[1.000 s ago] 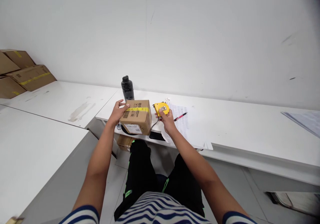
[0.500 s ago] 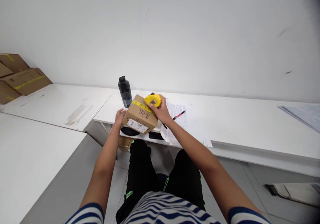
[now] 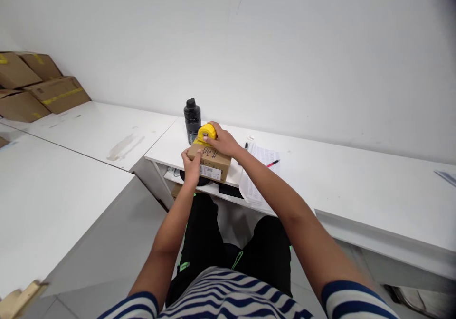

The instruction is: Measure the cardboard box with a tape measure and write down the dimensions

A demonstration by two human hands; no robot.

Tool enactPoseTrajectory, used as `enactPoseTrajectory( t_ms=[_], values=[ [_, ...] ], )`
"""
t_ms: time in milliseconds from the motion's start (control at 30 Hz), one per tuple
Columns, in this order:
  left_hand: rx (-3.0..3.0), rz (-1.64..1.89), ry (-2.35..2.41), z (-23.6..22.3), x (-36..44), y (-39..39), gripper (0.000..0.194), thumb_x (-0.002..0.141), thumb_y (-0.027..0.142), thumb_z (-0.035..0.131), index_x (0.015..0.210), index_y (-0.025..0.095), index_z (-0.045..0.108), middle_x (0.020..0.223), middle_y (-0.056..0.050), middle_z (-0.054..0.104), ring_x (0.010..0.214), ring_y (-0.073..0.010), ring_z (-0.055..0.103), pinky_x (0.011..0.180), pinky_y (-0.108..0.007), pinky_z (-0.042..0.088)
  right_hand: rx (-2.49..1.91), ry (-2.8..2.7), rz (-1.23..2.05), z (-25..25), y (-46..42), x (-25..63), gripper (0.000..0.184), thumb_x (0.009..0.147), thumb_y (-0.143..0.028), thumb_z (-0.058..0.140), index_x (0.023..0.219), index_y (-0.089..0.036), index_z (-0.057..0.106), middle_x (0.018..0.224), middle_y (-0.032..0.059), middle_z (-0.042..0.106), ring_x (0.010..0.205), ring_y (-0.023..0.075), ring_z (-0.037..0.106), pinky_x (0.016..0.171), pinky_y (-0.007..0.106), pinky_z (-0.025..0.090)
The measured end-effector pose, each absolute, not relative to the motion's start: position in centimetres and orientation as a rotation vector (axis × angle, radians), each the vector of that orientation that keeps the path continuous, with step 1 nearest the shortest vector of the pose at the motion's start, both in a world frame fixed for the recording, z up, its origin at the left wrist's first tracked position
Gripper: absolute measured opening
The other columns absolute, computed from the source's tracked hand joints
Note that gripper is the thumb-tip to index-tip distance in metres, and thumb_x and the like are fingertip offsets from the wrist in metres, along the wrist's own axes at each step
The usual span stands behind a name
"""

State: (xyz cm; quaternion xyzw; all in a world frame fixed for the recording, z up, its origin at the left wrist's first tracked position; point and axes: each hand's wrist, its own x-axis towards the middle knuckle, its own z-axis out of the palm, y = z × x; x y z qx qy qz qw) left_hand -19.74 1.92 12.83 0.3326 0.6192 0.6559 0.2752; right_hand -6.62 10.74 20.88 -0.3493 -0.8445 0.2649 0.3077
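Note:
A small brown cardboard box (image 3: 223, 162) with handwriting on top and a white label on its near side rests at the front of the white desk. My left hand (image 3: 193, 165) grips its left end, thumb on the top face. Held in my right hand (image 3: 225, 141) is a yellow tape measure (image 3: 206, 131), at the far left of the box top. A yellow strip lies just beneath it; whether this is packing tape or the blade, I cannot tell. Right behind them stands a dark water bottle (image 3: 193, 119).
Printed sheets (image 3: 261, 155) with a red-and-black pen (image 3: 273, 163) lie right of the box. Brown cartons (image 3: 59, 93) are stacked at the far left against the wall. Under the desktop (image 3: 356, 181) is a shelf holding black objects. A gap separates the left table (image 3: 64, 181).
My right hand has carried the tape measure left over the box top and turned it. My left hand has shifted its hold, thumb now on top. The box sits lower and more level.

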Motion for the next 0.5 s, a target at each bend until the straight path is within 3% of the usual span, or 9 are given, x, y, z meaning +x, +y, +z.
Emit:
enactPoseTrajectory(
  t_ms=[233,333,500],
  values=[
    [1.024,1.893,1.823,12.9,-18.0,1.5,0.055,0.093,0.038,0.055,0.141,0.021,0.035,0.152,-0.015,0.042,0.140,-0.0223,0.044,0.115,-0.035,0.038,-0.572,-2.367,0.771,21.0,12.3,-8.7,0.065,0.086,-0.037,0.058,0.147,-0.025,0.037,0.136,0.0100,0.060,0.112,0.0291,0.061,0.097,0.046,0.047],
    [1.134,1.932,1.932,12.9,-17.9,1.1,0.055,0.093,0.036,0.054,0.142,0.020,0.037,0.153,-0.014,0.041,0.144,-0.0225,0.038,0.119,-0.036,0.032,-0.574,-2.408,0.785,21.5,12.3,-8.8,0.063,0.083,-0.033,0.061,0.142,-0.023,0.041,0.128,0.0106,0.063,0.106,0.0285,0.062,0.094,0.045,0.048],
    [1.206,1.895,1.998,13.1,-17.8,1.1,0.046,0.095,0.033,0.050,0.139,0.022,0.043,0.147,-0.011,0.050,0.140,-0.0227,0.045,0.118,-0.038,0.033,-0.632,-2.426,0.854,22.4,12.0,-7.6,0.060,0.078,-0.031,0.068,0.133,-0.022,0.046,0.109,0.0081,0.068,0.091,0.0267,0.063,0.083,0.042,0.050]
  ],
)
